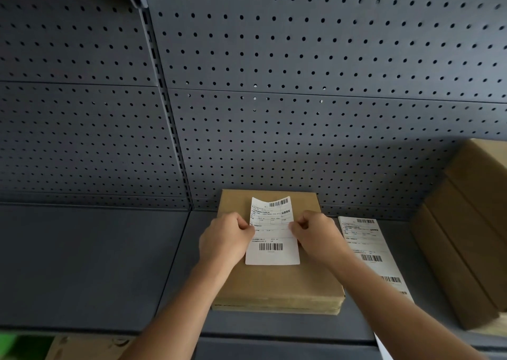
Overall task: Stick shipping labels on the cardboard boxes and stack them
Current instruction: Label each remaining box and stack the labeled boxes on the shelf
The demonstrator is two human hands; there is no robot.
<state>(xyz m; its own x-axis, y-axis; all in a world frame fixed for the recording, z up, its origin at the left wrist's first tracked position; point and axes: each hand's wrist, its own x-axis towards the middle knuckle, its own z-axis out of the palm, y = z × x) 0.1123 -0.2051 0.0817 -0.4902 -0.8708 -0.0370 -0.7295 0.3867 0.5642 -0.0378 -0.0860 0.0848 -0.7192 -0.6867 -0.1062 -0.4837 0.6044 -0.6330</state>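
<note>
At the bottom of the frame 2 bare forearms rise from the lower edge toward the centre. The left hand (223, 240) and the right hand (315, 236) both have their fingers curled in, each pinching 1 side edge of a white shipping label (272, 239) at about mid-height. The label's lower part lies flat on the top of a flat cardboard box (277, 283), while its upper end — the one with the small barcode — curls up off the board. That box sits at centre frame on a dark grey shelf (90, 263), its near edge close to the shelf's front lip and its far edge against or just short of the back wall; which one cannot be told. Left of the box the shelf surface is bare right across to the frame's left edge. Just to the right lies a strip of labels (367, 250) — 3 barcodes show on it — running toward the lower right. Beyond that, at the right edge, a stack of cardboard boxes (466, 222) leans in view, at least 3 high. Behind everything stands a grey pegboard wall (301, 85)
</note>
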